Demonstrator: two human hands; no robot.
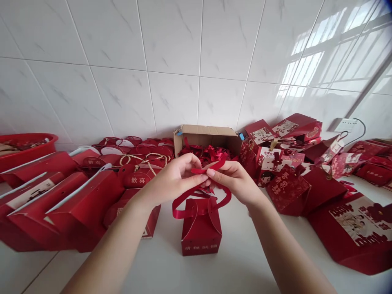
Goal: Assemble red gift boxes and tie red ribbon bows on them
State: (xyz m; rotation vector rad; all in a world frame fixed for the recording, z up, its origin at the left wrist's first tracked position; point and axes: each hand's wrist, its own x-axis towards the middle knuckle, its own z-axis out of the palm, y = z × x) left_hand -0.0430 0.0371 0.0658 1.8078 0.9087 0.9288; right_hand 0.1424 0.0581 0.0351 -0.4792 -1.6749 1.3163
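Note:
A small red gift box [201,230] with curved top flaps stands upright on the white tabletop, centred in front of me. Red ribbon [225,199] runs from its top and loops up into both my hands just above it. My left hand [180,175] pinches the ribbon between thumb and fingers. From the other side, my right hand [234,177] pinches it too, and the two thumb tips nearly meet. A loose ribbon end sticks out over the right fingers. Where the ribbon crosses behind my fingers is hidden.
Behind the hands, a cardboard box [208,130] holds red ribbons. Several red gift bags [88,208] lean in a row at left, near a red basin [50,143]. Printed red boxes [288,190] are piled at right. A power strip [344,124] sits by the tiled wall.

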